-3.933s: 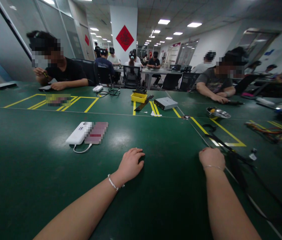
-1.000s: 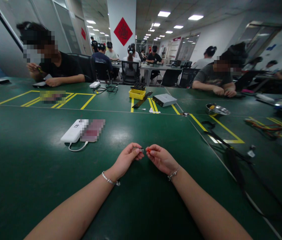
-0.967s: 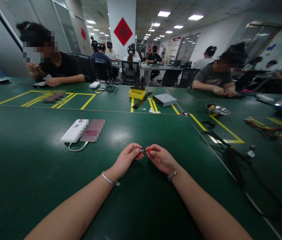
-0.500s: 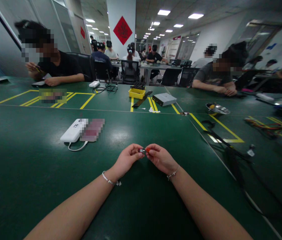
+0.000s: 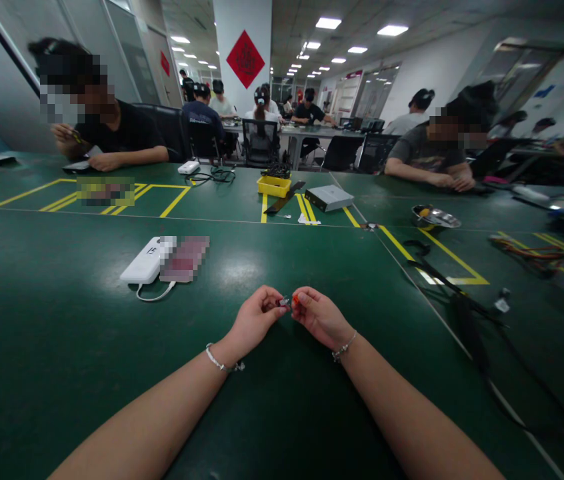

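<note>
Over the middle of the green table [image 5: 127, 373], my left hand [image 5: 257, 319] pinches a small dark and silvery piece [image 5: 285, 303] between thumb and fingers. Close beside it, my right hand [image 5: 323, 319] is closed on a small orange piece [image 5: 296, 300]. The two pieces almost meet, with a narrow gap visible between them. Both are too small to name, and fingertips cover part of each. A white power bank [image 5: 145, 261] with a short white cable [image 5: 156, 297] lies to the left of my hands, alongside a blurred flat object [image 5: 185, 259].
Farther back stand a yellow bin [image 5: 274, 187] of dark parts and a grey box [image 5: 329, 198]. Black straps and cables [image 5: 467, 320] lie along the right. A shiny dish [image 5: 436, 217] sits beyond them. Two people are seated across the table, one at each side.
The piece in my left hand has turned slightly, showing less of its bright silver face. A small gap now shows between it and the orange piece. Both hands have barely shifted.
</note>
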Tool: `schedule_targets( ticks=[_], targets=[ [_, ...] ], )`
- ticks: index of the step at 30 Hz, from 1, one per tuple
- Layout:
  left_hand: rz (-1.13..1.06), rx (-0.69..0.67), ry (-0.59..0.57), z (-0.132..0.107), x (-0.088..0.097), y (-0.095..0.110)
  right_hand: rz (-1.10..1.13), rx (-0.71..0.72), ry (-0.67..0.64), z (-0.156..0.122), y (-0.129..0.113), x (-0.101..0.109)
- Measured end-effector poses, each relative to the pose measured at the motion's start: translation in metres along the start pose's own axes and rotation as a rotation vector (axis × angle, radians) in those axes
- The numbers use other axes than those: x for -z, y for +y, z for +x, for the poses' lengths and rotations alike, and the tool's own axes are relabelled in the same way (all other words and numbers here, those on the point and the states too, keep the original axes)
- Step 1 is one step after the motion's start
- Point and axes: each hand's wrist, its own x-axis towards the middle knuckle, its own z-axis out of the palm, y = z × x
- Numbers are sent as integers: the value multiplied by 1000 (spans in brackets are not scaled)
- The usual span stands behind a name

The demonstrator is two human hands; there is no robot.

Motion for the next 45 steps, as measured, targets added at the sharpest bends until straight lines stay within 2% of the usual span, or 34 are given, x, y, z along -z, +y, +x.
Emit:
schedule_targets(
  ticks=[6, 9, 13, 19, 24, 28, 37, 45],
  targets=[
    [172, -79, 5, -2, 3, 1, 14, -5, 4, 1, 0, 1],
    [175, -77, 7, -2, 5, -1, 16, -6, -2, 1, 0, 2],
    [18, 5, 42, 1, 7, 0, 23, -14, -1, 1, 0, 3],
    [-400, 126, 96, 4, 8, 0, 15, -37, -26, 1, 1, 5],
    [-437, 144, 83, 3, 7, 1, 14, -25, -4, 1, 1, 4],
    [-311, 70, 85, 3, 5, 0, 5, -23, 26, 2, 1, 3],
    [337, -117, 117, -4, 1, 2, -99, 40, 84, -1, 4, -5],
    [608, -183, 168, -6, 1, 0, -270, 165, 202, 3, 14, -10]
  ],
)
